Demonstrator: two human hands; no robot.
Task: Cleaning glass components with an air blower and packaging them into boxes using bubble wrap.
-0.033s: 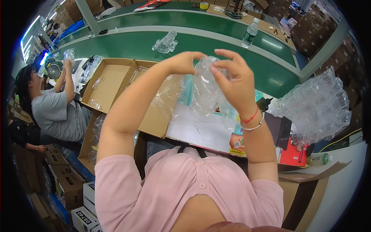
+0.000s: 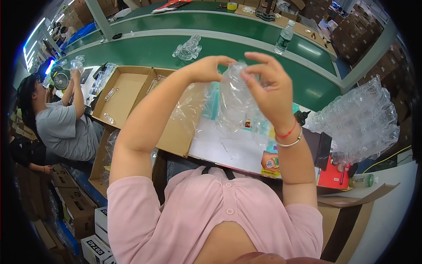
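Note:
A clear, puffy air-column bag (image 2: 235,99) hangs upright between my hands above the workbench. My left hand (image 2: 211,69) is closed at its upper left edge, its fingertips partly hidden behind the plastic. My right hand (image 2: 270,88) pinches the upper right edge with thumb and a finger, while its other fingers stretch out and upward. A red string and a metal bangle circle my right wrist. Beneath the bag lies a white sheet-like surface (image 2: 206,141) with colourful printed edges. Whether anything is inside the bag I cannot make out.
Open cardboard trays (image 2: 123,92) with small clear items stand to the left. A heap of clear air bags (image 2: 360,123) lies at right. On the green bench are a clear inflated piece (image 2: 189,49) and a water bottle (image 2: 285,38). A co-worker (image 2: 66,119) sits at far left.
My right hand has shifted slightly up and to the right. The top of the air-column bag has narrowed and moved a little; my left hand is almost unmoved.

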